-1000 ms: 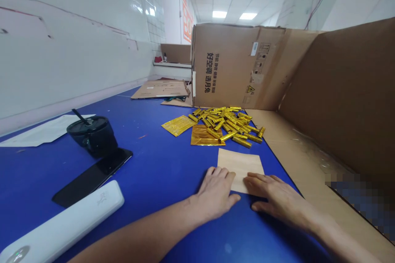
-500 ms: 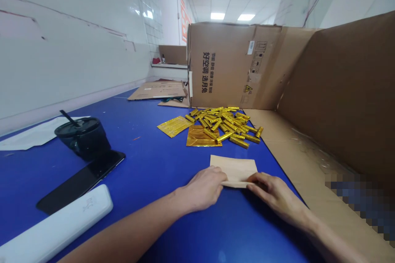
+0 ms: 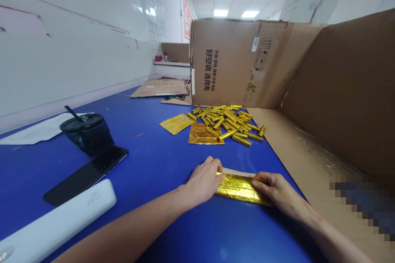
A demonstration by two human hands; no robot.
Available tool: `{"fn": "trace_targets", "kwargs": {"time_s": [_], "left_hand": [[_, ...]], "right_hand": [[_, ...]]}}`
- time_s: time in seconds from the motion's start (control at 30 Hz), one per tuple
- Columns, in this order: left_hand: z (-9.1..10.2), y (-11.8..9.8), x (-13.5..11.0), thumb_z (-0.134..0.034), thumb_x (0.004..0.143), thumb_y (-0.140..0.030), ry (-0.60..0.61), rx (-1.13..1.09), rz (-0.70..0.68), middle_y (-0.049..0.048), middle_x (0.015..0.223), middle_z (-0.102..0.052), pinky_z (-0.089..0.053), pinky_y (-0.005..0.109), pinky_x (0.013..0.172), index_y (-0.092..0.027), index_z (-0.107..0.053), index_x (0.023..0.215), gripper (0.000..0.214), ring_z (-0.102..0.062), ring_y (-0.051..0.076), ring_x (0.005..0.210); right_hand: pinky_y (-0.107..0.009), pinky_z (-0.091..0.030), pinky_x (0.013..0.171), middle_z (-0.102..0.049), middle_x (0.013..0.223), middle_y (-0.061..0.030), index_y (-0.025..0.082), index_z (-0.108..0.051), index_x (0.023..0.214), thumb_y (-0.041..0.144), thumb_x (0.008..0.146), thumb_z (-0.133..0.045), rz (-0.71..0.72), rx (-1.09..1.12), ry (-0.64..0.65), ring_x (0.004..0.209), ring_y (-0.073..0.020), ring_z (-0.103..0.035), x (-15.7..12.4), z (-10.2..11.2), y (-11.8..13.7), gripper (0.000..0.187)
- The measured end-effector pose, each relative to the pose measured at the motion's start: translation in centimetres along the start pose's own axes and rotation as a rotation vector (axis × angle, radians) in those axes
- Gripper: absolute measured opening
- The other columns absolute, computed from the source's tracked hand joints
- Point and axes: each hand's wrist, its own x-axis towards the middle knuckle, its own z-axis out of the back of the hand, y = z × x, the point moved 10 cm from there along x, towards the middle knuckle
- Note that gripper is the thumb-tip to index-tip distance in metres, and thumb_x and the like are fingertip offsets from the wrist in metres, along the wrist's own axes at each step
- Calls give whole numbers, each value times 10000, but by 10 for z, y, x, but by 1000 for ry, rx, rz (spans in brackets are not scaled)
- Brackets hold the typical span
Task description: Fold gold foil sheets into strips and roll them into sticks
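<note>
A sheet of gold foil paper (image 3: pixel 237 189) lies on the blue table in front of me, its shiny side facing up and a narrow strip of its beige back showing along the far edge. My left hand (image 3: pixel 207 178) pinches its left end, fingers bent over the far edge. At the right end my right hand (image 3: pixel 268 187) grips the paper between thumb and fingers. Beyond the hands lies a heap of rolled gold paper pieces (image 3: pixel 230 123). Beside the heap are a flat yellow-gold sheet (image 3: pixel 176 123) and an orange-gold sheet (image 3: pixel 203 134).
On the left stand a dark cup with a straw (image 3: pixel 89 133), a black phone (image 3: pixel 89 174) and a long white case (image 3: pixel 66 224). A large cardboard box (image 3: pixel 234 61) rises behind the heap, and its cardboard side panel (image 3: pixel 345 90) stands at right.
The near part of the sheet has been folded over away from me, so gold now covers most of what was beige. Both hands remain at its ends. The view has shifted slightly.
</note>
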Motion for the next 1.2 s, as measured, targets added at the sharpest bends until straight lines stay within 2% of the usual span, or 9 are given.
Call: {"fn": "trace_targets", "kwargs": {"time_s": [0.1,0.23,0.43,0.63,0.77,0.87,0.97,1.07,1.2], "left_hand": [[9,-5,-2,-539,671,-449,-61,123,-10,86,1062,-475,-344,346,816,-177,-479,1079,494,-448,242,974],[-2,-3,-1,-540,573,-610,65,135,24,78,966,-546,-364,370,772,-194,-505,1064,644,-468,276,943],[-12,3,-3,-583,562,-536,196,12,118,16,783,-614,-355,253,557,-226,-577,848,422,-551,199,705],[-10,5,1,-594,594,-329,148,-120,106,-17,676,-594,-308,212,495,-195,-571,705,175,-519,146,626],[-11,8,4,-563,621,-273,107,-289,94,-20,639,-575,-323,204,510,-171,-575,693,125,-507,130,620],[-6,8,6,-548,637,-264,48,-379,70,-28,622,-554,-322,199,514,-162,-567,692,117,-489,118,605],[0,3,6,-549,644,-265,18,-435,38,-36,602,-528,-316,194,506,-153,-554,677,117,-461,105,576],[5,-3,4,-552,649,-254,9,-474,22,-43,580,-507,-312,193,504,-149,-546,660,105,-441,97,555],[10,-5,4,-561,650,-250,-36,-498,20,-39,581,-511,-317,197,521,-143,-551,640,108,-449,99,567]], "right_hand": [[-202,-236,414,-436,521,51,150,-538,675,378,733,-516,-20,-7,44,445,-70,-324,-1,-6,-2,236],[-201,-233,416,-421,521,55,152,-528,675,379,737,-507,-28,-20,44,449,-71,-319,-2,-7,-3,236],[-200,-242,420,-426,525,55,144,-536,687,371,746,-496,-1,-30,27,453,-71,-323,-2,-8,1,238],[-209,-302,450,-489,551,38,149,-563,692,379,757,-481,70,-89,-96,486,-92,-395,-2,3,9,253],[-216,-337,462,-497,557,31,162,-551,674,394,764,-474,108,-133,-177,508,-109,-437,-3,11,12,261],[-241,-410,543,-561,683,-7,171,-540,788,421,737,-510,133,-115,-346,604,-146,-509,-7,30,15,257],[-279,-447,668,-565,956,-75,176,-463,1026,444,669,-582,135,6,-509,817,-202,-539,-14,48,17,462],[-287,-441,717,-567,1005,-92,165,-435,1097,448,671,-583,60,188,-419,872,-214,-543,-10,41,14,533],[-280,-442,596,-615,704,-42,145,-568,826,440,689,-573,-7,332,-270,629,-182,-571,-8,23,10,325]]}}
